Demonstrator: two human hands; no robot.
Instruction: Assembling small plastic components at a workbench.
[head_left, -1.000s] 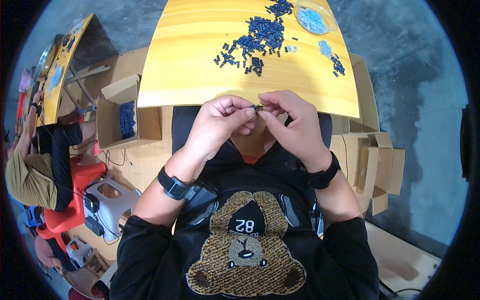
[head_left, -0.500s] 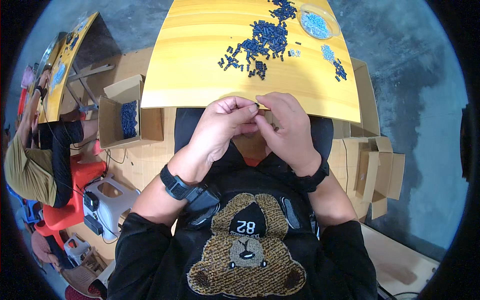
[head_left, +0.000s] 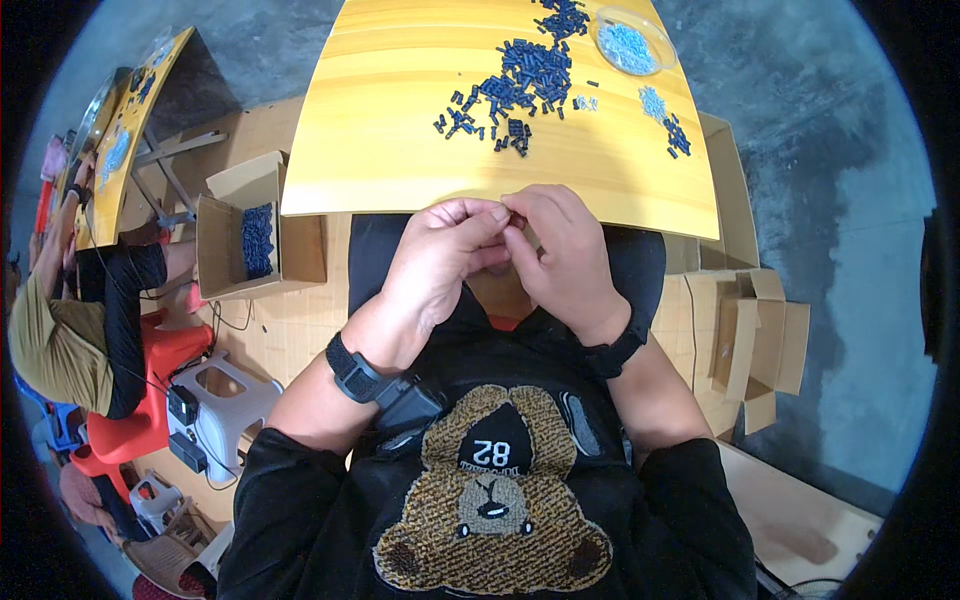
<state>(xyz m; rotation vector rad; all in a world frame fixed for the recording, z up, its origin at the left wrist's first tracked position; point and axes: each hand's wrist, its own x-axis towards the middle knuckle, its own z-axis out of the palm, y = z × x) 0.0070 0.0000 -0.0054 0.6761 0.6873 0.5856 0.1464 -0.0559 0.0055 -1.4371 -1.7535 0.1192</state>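
Just off the near edge of the yellow table (head_left: pixel 390 165), my left hand (head_left: pixel 440 250) and my right hand (head_left: pixel 565 260) meet fingertip to fingertip. Both are closed in a pinch around a small black part, which the fingers now almost entirely hide. Beyond them on the tabletop lies a loose pile of small black cylindrical parts (head_left: pixel 535 75). A few tiny pale pieces (head_left: pixel 586 103) sit at the pile's right side. Farther right is a little heap of light blue pieces (head_left: pixel 653 103), with several black parts (head_left: pixel 677 137) beside it.
A clear round dish (head_left: pixel 665 50) of light blue pieces stands at the table's far right. Left of the table, an open carton (head_left: pixel 225 270) holds dark parts. Empty-looking cartons (head_left: pixel 760 335) sit at right. Another person (head_left: pixel 65 340) works at a second table (head_left: pixel 120 190) on the left.
Both hands have shifted slightly left, and the right fingertips have closed in over the left ones. The black part that showed between them is now mostly covered.
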